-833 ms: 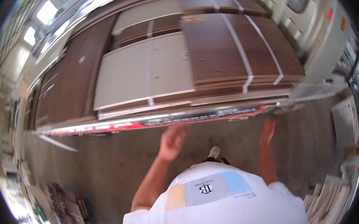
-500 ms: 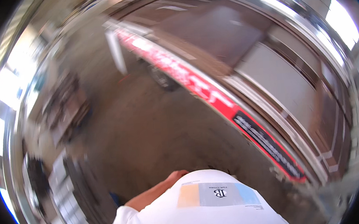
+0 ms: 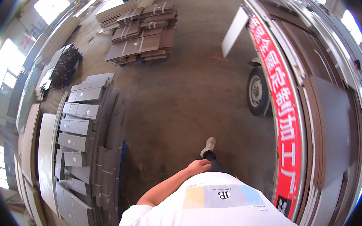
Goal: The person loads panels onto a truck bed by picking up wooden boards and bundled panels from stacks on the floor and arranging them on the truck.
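My left hand (image 3: 199,166) hangs in front of my body with its fingers curled in, and nothing shows in it. It is close to my dark trouser leg, above one pale shoe (image 3: 209,146) on the floor, and touches no board or truck. My right hand is out of sight, hidden by my white shirt or outside the picture. On my right stands a flatbed truck (image 3: 285,118) with a red banner along its side, loaded with brown and grey boards (image 3: 336,114).
Stacked grey panels (image 3: 76,206) and strapped grey bundles (image 3: 80,109) line my left. Further ahead lie strapped brown boards (image 3: 138,44) on a pallet. A white panel (image 3: 234,30) leans out near the truck's far end, past its wheel (image 3: 256,90). Brown concrete floor (image 3: 180,100) runs between.
My view has swung to the right, so the truck now lies along my right side and the stacks stand sharp on my left. My left hand has come further forward, and a shoe shows.
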